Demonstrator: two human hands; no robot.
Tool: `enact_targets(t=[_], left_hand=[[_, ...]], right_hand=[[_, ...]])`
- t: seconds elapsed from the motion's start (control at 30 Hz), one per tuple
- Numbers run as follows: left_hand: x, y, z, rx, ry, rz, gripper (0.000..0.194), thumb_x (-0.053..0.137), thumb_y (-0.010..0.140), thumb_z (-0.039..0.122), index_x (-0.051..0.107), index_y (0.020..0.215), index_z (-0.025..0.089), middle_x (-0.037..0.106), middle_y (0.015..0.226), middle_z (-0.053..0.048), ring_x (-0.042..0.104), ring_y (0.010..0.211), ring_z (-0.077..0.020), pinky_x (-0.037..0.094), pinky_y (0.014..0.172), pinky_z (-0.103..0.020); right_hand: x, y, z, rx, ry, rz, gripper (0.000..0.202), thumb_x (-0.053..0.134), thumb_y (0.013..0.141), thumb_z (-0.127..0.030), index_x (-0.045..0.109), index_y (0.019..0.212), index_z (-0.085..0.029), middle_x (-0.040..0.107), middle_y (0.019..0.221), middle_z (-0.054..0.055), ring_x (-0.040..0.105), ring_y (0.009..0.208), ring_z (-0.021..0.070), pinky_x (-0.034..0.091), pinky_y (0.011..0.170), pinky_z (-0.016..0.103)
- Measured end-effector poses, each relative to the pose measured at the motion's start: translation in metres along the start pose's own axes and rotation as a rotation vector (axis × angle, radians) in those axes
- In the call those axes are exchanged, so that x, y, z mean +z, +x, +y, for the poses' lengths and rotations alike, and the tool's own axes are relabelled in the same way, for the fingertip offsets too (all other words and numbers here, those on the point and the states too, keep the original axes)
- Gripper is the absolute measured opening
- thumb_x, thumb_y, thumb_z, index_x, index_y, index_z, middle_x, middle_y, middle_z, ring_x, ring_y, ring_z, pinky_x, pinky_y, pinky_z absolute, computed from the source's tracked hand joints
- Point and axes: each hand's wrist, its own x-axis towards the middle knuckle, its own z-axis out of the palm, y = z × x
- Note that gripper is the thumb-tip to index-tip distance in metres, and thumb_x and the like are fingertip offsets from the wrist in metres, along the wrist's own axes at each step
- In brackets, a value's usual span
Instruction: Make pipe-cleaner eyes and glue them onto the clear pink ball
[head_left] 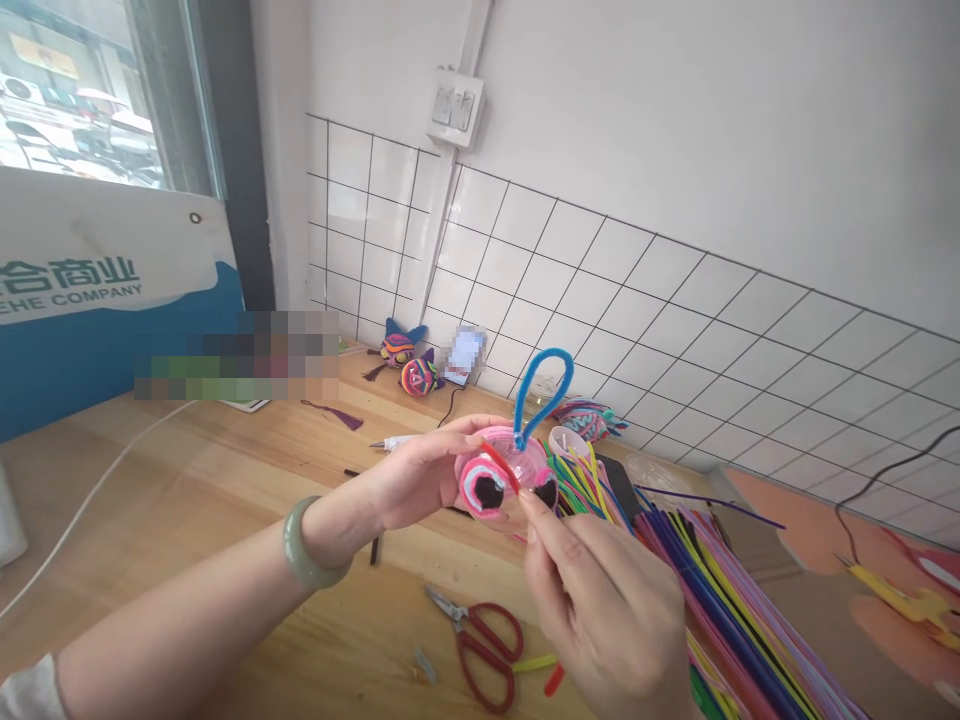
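My left hand [435,467] is closed around the side of a pink pipe-cleaner figure [517,435] that has large black, white and pink eyes. A loop of blue pipe cleaner [546,352] stands up from its top. Between thumb and forefinger, my right hand [607,590] pinches one end of a short red pipe cleaner [501,464], which lies slantwise across the figure beside the left eye. The red piece's other end reaches toward my left thumb. My right fingers cover part of the right eye.
Red-handled scissors [487,640] lie on the wooden table [375,660] below my hands. Bundles of coloured pipe cleaners [742,610] spread to the right. Finished figures [405,360] and a phone [463,355] stand by the wall grid. A yellow glue gun [900,600] is far right.
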Motion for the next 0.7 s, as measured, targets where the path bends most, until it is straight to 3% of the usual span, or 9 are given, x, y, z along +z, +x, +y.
enact_targets(t=[0.5, 0.7], left_hand=[[0.0048, -0.0007, 0.0013, 0.002, 0.060, -0.004, 0.029, 0.054, 0.079, 0.023, 0.059, 0.107, 0.018, 0.060, 0.098, -0.007, 0.057, 0.075, -0.0144, 0.045, 0.066, -0.026], [0.0038, 0.0013, -0.0026, 0.024, 0.043, 0.004, 0.029, 0.053, 0.080, 0.023, 0.057, 0.108, 0.018, 0.059, 0.099, -0.006, 0.057, 0.080, -0.0149, 0.044, 0.071, -0.027]], right_hand=[[0.0050, 0.0006, -0.0033, -0.004, 0.082, -0.033, 0.045, 0.046, 0.081, -0.006, 0.047, 0.126, -0.006, 0.058, 0.061, 0.004, 0.053, 0.053, 0.0159, 0.041, 0.050, 0.029], [0.0078, -0.0003, -0.0042, 0.000, 0.062, -0.018, 0.042, 0.045, 0.082, -0.006, 0.049, 0.123, -0.006, 0.058, 0.060, 0.005, 0.054, 0.055, 0.0168, 0.041, 0.050, 0.030]])
